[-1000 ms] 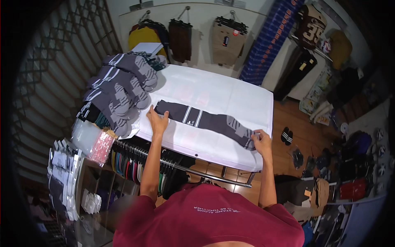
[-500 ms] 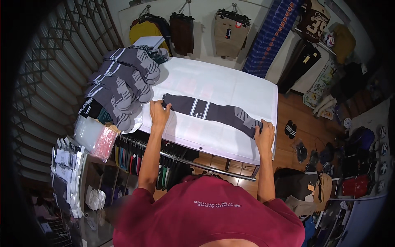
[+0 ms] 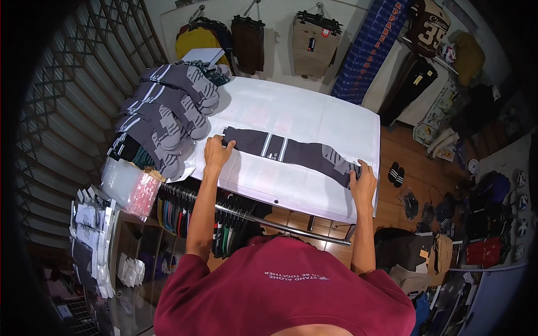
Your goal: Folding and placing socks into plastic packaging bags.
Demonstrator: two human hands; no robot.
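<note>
A long dark grey sock [image 3: 300, 152] with white stripes and lighter grey patches lies stretched across the white table [image 3: 269, 103]. At its left end, the cuff is pinched between the thumb and fingers of my left hand [image 3: 217, 152]. My right hand [image 3: 363, 180] grips the toe end near the table's right edge. Left of my left hand, a pile of matching grey socks [image 3: 162, 109] is heaped on the table's corner, toes pointing right.
Clear and pink plastic packaging [image 3: 130, 187] sits below the sock pile. Along the table's near side runs a metal rail [image 3: 280, 223] with hanging garments. Trousers [image 3: 315, 45] hang on the far wall. Black slides [image 3: 396, 175] lie on the wooden floor to the right.
Both hands keep their hold on the sock's two ends. The sock and my right hand shift very slightly to the right in the picture.
</note>
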